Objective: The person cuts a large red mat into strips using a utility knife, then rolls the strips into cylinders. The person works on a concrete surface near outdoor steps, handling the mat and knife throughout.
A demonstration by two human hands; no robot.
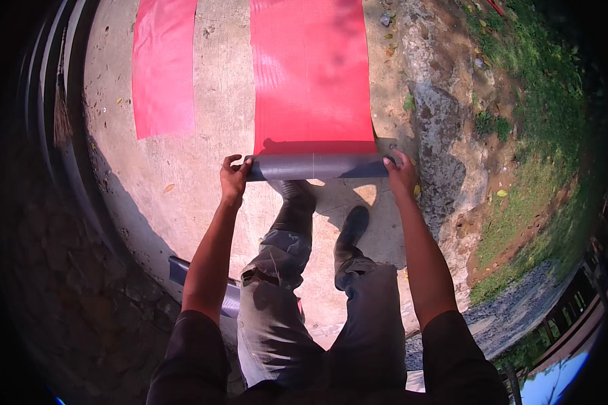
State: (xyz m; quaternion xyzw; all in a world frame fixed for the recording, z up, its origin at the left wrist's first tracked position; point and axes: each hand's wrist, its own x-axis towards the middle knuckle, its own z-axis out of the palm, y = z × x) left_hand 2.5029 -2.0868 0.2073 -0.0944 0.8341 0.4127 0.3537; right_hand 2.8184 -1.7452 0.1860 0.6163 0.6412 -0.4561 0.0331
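A long red sheet stretches away from me over the concrete. Its near end is turned over into a roll, with the dark grey underside facing out. My left hand grips the roll's left end, thumb on top. At the right end, my right hand holds it the same way. The roll hangs in front of my boots and casts a shadow on the red face. Another, narrower red sheet lies flat to the left.
My dark boots stand on the concrete path. Partly behind my left forearm lies a grey piece of sheet. Rough stone and grass border the right side. A dark raised edge curves along the left.
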